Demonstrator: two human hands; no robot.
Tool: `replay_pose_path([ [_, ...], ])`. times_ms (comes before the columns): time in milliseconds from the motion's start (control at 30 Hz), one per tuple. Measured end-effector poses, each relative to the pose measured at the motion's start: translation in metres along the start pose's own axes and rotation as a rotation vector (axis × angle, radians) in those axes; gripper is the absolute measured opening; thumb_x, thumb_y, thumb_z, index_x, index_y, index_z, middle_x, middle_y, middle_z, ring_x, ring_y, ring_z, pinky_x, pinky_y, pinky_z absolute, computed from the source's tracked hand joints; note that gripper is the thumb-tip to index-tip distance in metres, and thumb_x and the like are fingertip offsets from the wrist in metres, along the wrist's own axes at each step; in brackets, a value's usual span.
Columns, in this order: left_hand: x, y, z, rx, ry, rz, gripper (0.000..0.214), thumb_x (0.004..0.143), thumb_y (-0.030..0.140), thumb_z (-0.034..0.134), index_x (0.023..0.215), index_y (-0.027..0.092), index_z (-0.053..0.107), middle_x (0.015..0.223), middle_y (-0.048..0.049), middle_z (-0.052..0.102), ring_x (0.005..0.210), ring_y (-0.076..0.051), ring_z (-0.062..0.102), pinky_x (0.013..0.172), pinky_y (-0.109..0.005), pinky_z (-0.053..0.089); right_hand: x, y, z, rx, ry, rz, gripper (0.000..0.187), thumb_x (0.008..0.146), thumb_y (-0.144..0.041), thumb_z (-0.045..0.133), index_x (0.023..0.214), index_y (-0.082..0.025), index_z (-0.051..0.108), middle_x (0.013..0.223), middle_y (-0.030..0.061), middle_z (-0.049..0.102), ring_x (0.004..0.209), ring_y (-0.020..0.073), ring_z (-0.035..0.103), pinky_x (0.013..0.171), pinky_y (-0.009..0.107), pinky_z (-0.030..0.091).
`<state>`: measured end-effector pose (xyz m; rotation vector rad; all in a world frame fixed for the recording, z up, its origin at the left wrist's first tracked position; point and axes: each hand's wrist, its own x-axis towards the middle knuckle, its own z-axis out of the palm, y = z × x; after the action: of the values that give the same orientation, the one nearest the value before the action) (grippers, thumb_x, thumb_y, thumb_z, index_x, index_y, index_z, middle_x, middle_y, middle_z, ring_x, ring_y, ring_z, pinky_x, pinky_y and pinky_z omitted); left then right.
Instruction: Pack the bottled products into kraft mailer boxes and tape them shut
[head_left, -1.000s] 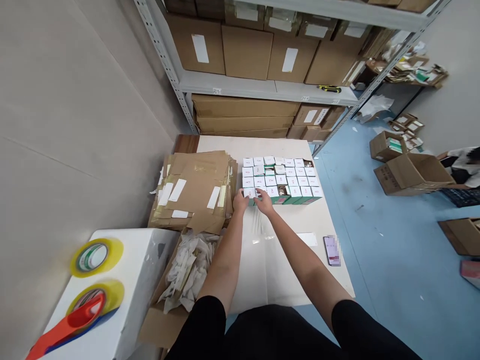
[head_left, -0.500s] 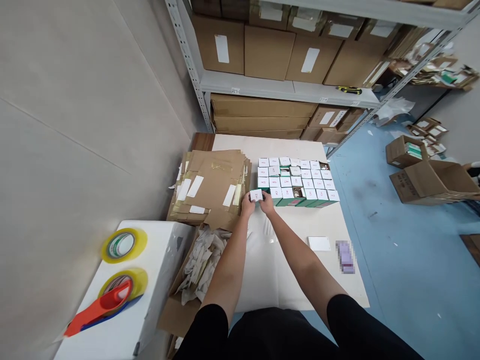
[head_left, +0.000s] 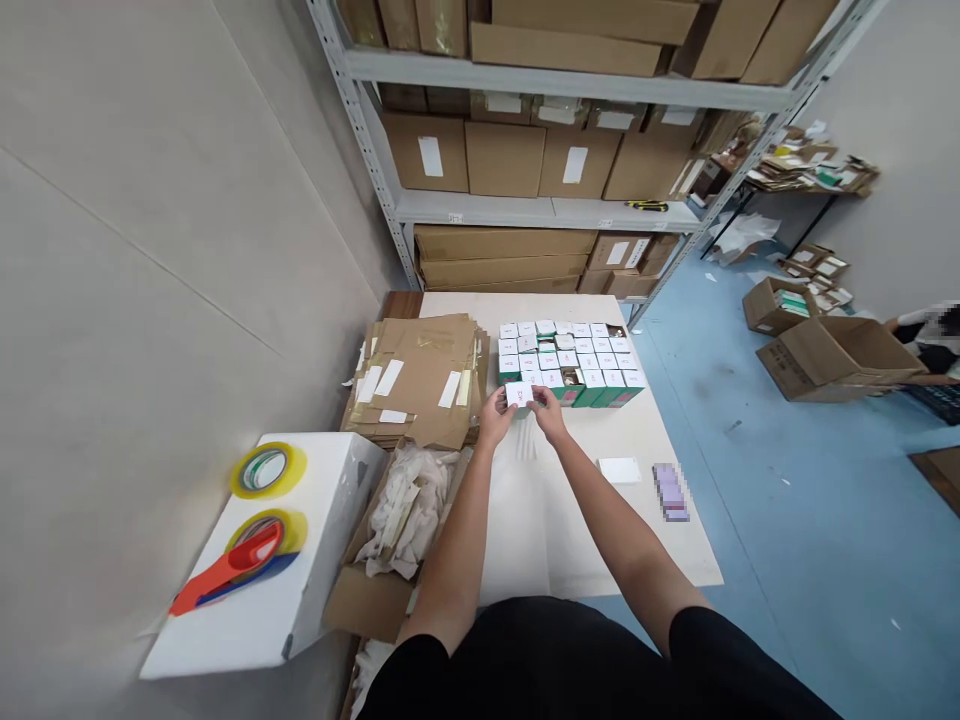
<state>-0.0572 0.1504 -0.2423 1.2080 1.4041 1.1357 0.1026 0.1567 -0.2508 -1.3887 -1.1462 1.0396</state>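
Observation:
Between my hands is a small white-topped box (head_left: 519,394) with reddish print. My left hand (head_left: 495,416) grips its left side and my right hand (head_left: 548,411) its right side. The box is at the near left corner of a block of similar white-and-green boxes (head_left: 592,361) standing in rows on the table (head_left: 510,550). A few boxes in the block have open tops, and the contents cannot be made out. A flat white box (head_left: 619,470) lies nearer me on the right, beside a blurred purple item (head_left: 670,492).
Flattened cardboard (head_left: 420,370) is stacked left of the boxes. Below it stands a carton of crumpled paper (head_left: 409,510). Yellow tape rolls (head_left: 268,470) and a red tape dispenser (head_left: 229,570) sit on a white block (head_left: 315,560). Loaded shelving (head_left: 555,210) rises behind; a person's arm shows far right.
My hands have drawn the small box slightly toward me, off the corner of the block, and its top now faces me more. The camera view has shifted as well.

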Motion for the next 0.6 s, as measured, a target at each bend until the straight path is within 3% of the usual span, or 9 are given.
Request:
replay_pose_path([
  [133,-0.048,0.01,0.016,0.051,-0.016,0.029,0.058,0.085,0.023,0.078,0.14,0.015,0.062,0.125,-0.0167,0.072,0.109,-0.025,0.072,0.1,-0.042,0.058,-0.044,-0.004,-0.037,0.048,-0.067,-0.004,0.048,0.073,-0.038,0.065,0.118,-0.021,0.067,0.129,0.0118,0.07,0.108,0.025,0.068,0.098,0.043,0.056],
  [267,-0.108,0.006,0.037,0.112,0.023,-0.017,0.058,0.086,0.025,0.076,0.142,0.018,0.061,0.121,-0.0133,0.074,0.105,-0.024,0.073,0.096,-0.039,0.06,-0.09,0.008,-0.071,0.054,-0.13,0.021,0.047,0.071,-0.037,0.068,0.116,-0.022,0.069,0.127,0.0114,0.072,0.107,0.0256,0.069,0.097,0.044,0.057],
  [433,-0.187,-0.02,0.053,0.158,0.053,-0.126,0.06,0.087,0.028,0.077,0.143,0.018,0.06,0.121,-0.0136,0.073,0.101,-0.023,0.074,0.094,-0.038,0.06,-0.15,0.043,-0.097,0.071,-0.177,0.104,0.047,0.069,-0.036,0.068,0.114,-0.022,0.072,0.124,0.0104,0.073,0.104,0.0252,0.07,0.097,0.044,0.057],
  [600,-0.25,-0.053,0.06,0.177,0.058,-0.267,0.06,0.085,0.019,0.077,0.143,0.017,0.059,0.123,-0.0154,0.074,0.106,-0.025,0.074,0.099,-0.04,0.058,-0.205,0.079,-0.102,0.083,-0.243,0.18,0.042,0.071,-0.038,0.066,0.108,-0.021,0.075,0.11,0.0088,0.077,0.099,0.0253,0.07,0.097,0.048,0.057],
])
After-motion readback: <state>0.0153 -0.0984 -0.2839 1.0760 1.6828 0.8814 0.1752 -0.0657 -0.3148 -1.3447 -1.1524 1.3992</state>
